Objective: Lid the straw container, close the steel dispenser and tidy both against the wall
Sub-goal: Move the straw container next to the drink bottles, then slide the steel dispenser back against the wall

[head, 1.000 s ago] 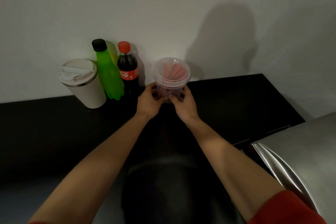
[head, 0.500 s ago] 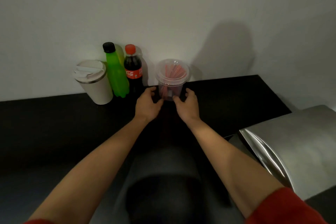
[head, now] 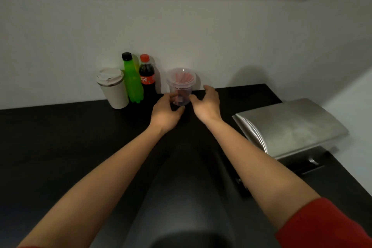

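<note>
A plain white wall (head: 221, 46) stands behind a black, matte bench (head: 60, 137), and the room is dim.

The straw container (head: 181, 86) is a round cup of clear thin plastic with a clear lid on top; red straws show through it. It stands upright on the bench, close to the wall, just beyond and between the two hands. The left hand (head: 166, 111) is curled loosely beside its lower part, fingers half bent; the thumb looks near the cup's base, but I cannot tell if it touches. The right hand (head: 207, 102) is spread, fingers apart, just beside the cup and not gripping it.

Beyond the left hand and further to its left stand a dark cola bottle (head: 148, 81) with a red cap, a bright green bottle (head: 132, 82) with a black cap, and a cream tumbler (head: 112, 88) with a flat lid, all by the wall.

Out past the right hand, well apart, lies the steel dispenser (head: 287, 127), smooth brushed metal with a curved shiny edge. A red sleeve (head: 322, 225) covers the right upper arm.
</note>
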`<state>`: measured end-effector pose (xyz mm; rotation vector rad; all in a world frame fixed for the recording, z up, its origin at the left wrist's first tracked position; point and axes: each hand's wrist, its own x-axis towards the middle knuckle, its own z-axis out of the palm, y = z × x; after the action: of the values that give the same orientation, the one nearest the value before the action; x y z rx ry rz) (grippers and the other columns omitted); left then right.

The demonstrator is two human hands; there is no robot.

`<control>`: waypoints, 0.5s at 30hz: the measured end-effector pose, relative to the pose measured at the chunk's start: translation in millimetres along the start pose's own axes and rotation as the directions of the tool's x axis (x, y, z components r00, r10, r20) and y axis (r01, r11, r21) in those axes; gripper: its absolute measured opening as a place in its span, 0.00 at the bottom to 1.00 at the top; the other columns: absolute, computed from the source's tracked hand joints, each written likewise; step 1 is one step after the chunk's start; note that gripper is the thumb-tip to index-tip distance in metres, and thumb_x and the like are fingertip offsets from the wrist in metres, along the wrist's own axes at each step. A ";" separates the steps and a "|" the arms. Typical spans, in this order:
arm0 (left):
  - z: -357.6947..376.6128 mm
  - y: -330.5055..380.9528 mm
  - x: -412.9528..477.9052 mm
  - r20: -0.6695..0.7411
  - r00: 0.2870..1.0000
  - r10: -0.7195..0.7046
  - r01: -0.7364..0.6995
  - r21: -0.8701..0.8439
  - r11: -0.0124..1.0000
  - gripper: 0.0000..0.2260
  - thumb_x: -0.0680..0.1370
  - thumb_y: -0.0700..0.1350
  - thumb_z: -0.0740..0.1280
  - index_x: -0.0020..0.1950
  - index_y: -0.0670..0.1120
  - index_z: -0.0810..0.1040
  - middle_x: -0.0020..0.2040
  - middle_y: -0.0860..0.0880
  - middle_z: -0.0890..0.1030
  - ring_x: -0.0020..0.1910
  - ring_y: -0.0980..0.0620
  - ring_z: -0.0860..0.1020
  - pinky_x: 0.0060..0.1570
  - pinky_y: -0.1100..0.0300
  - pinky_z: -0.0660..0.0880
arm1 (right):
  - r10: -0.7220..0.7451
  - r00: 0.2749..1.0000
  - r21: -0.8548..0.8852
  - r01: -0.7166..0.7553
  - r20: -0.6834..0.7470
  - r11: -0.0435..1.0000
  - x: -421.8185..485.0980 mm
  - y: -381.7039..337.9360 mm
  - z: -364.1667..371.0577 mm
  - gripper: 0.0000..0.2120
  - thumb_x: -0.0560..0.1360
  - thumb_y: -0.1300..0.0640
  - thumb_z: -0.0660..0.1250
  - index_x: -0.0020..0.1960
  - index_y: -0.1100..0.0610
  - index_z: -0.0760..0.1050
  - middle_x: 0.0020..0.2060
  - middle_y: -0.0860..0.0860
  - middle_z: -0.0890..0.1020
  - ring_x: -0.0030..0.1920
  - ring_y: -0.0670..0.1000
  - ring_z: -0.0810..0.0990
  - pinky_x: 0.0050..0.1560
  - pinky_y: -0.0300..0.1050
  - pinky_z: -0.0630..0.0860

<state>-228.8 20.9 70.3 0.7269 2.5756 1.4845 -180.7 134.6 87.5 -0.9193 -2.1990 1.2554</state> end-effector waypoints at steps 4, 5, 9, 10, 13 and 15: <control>-2.3 18.0 -28.0 -0.003 0.996 0.091 -0.092 -0.010 0.996 0.22 0.74 0.44 0.70 0.67 0.46 0.70 0.63 0.47 0.76 0.61 0.50 0.74 0.55 0.59 0.72 | -0.135 0.991 -0.017 0.136 0.015 0.991 -22.1 -5.7 -22.8 0.27 0.74 0.50 0.67 0.69 0.56 0.65 0.68 0.57 0.67 0.68 0.57 0.67 0.67 0.55 0.68; -2.0 22.3 -34.8 0.003 0.994 0.108 -0.108 -0.009 0.994 0.23 0.74 0.45 0.70 0.67 0.46 0.69 0.63 0.46 0.76 0.62 0.50 0.74 0.58 0.57 0.72 | -0.164 0.986 -0.025 0.164 0.015 0.986 -27.4 -7.1 -28.7 0.26 0.74 0.50 0.67 0.69 0.56 0.65 0.68 0.57 0.68 0.68 0.57 0.67 0.67 0.56 0.67; 1.9 38.2 -59.9 0.039 0.987 0.158 -0.156 -0.036 0.987 0.25 0.74 0.47 0.70 0.69 0.46 0.68 0.66 0.46 0.74 0.63 0.50 0.73 0.62 0.52 0.73 | -0.266 0.964 -0.080 0.266 0.010 0.961 -48.1 -10.1 -57.1 0.24 0.75 0.51 0.66 0.69 0.55 0.66 0.68 0.55 0.68 0.69 0.55 0.66 0.68 0.57 0.66; 2.6 41.7 -64.9 0.046 0.985 0.165 -0.164 -0.041 0.986 0.25 0.74 0.48 0.70 0.69 0.47 0.68 0.66 0.47 0.73 0.63 0.51 0.73 0.61 0.54 0.73 | -0.284 0.959 -0.102 0.283 0.005 0.954 -52.1 -11.2 -64.9 0.24 0.75 0.51 0.65 0.68 0.54 0.67 0.68 0.54 0.68 0.69 0.54 0.66 0.69 0.57 0.66; 6.1 51.3 -79.0 0.072 0.978 0.196 -0.193 -0.043 0.980 0.26 0.73 0.49 0.70 0.70 0.50 0.67 0.67 0.48 0.72 0.63 0.52 0.72 0.56 0.61 0.71 | -0.312 0.949 -0.174 0.300 -0.046 0.938 -62.5 -11.8 -89.3 0.22 0.75 0.52 0.65 0.68 0.54 0.67 0.67 0.53 0.70 0.69 0.54 0.66 0.69 0.56 0.65; 9.9 57.2 -89.1 0.094 0.973 0.210 -0.206 -0.048 0.977 0.27 0.73 0.50 0.71 0.70 0.50 0.66 0.67 0.49 0.72 0.63 0.52 0.72 0.55 0.61 0.70 | -0.317 0.945 -0.207 0.296 -0.078 0.933 -70.3 -7.2 -105.3 0.22 0.75 0.52 0.65 0.68 0.54 0.68 0.66 0.53 0.70 0.69 0.54 0.66 0.69 0.55 0.64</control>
<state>-126.5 13.6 98.4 1.0661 2.4555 1.5050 -66.2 141.1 141.6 -0.6600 -2.2952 0.8388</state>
